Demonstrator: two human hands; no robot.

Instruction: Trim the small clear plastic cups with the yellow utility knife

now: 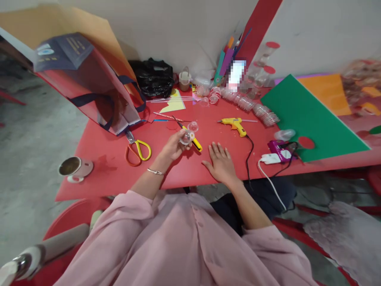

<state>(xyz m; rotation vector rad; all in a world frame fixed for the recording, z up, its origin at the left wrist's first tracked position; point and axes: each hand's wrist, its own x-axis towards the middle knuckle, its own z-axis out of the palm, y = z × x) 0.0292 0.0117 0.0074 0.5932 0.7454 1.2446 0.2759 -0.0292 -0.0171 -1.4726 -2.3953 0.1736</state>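
Note:
In my left hand [174,146] is a clear plastic dome lid [186,137], gripped by its edge just above the red table. A second clear dome lid [193,126] lies right behind it. Partly covered by the held lid, a yellow and black utility knife [196,144] rests on the tabletop. My right hand [220,162] lies flat on the table with its fingers spread, holding nothing. Beyond that hand is a yellow glue gun [234,125] on its side, its black cord running toward the table's front edge.
Scissors [137,151] and a mug [74,167] are on the left, near a tall paper bag [98,87]. Stacked clear cups [244,101] line the back. At right lie green board [315,123] and a purple power adapter [279,151] with cables.

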